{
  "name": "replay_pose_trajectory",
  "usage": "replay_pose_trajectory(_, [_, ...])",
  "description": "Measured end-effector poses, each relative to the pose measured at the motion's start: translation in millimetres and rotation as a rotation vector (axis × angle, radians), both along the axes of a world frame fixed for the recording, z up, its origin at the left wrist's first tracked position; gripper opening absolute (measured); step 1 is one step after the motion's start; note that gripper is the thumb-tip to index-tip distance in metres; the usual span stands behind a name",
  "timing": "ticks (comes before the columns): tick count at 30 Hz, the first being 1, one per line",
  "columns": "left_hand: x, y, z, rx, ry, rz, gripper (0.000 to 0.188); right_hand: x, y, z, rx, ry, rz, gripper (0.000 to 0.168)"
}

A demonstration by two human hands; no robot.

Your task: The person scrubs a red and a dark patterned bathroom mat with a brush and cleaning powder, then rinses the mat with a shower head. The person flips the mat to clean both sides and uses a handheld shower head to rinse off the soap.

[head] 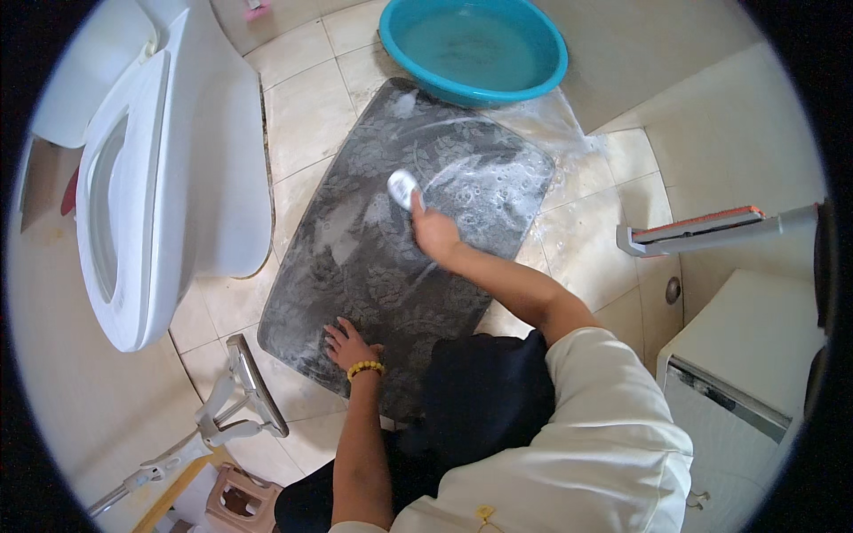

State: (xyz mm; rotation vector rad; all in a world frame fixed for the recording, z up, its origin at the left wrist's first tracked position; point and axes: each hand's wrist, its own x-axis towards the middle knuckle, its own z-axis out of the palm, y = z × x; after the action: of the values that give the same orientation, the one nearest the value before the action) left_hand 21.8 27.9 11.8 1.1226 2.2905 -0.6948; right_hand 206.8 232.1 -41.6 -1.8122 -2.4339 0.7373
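Observation:
A dark grey floor mat (373,280) with a leaf and flower pattern lies on the tiles before me, wet and streaked with suds. White foam (486,190) is thickest on its right side. My right hand (434,233) grips a white scrubbing brush (402,189) over the middle of the mat; the brush is slightly blurred, and its underside is hidden. Lower down, my left hand (351,348) rests on the mat near its lower left edge, fingers spread and holding nothing. A yellow beaded bracelet (366,368) circles that wrist.
A blue basin (558,63) of cloudy water stands at the mat's far edge. On the left is a white toilet (220,173). A squeeze mop (256,386) lies lower left, near a pinkish plastic stool (241,500). To the right are another mop head (693,230) and a white cabinet (746,333).

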Motion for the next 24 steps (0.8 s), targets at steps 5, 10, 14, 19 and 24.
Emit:
replay_pose_trajectory(5, [-2,-9,-3,0.029,0.003,-0.025,0.115,133,13,-2,0.178,-0.136,0.148,0.064])
replay_pose_trajectory(10, [2,-8,-5,0.061,-0.01,-0.023,0.114,257,32,-8,0.046,-0.204,-0.551,0.061])
replay_pose_trajectory(14, [4,-5,0,0.046,0.01,0.006,0.113,177,-21,-15,0.154,-0.055,-0.694,0.066])
replay_pose_trajectory(19, [-4,-12,-6,0.056,0.043,-0.045,0.114,159,-81,2,-0.002,-0.116,-0.38,0.067])
replay_pose_trajectory(24, [3,-8,-1,0.051,0.013,-0.058,0.113,231,17,-3,0.085,-0.11,-0.719,0.043])
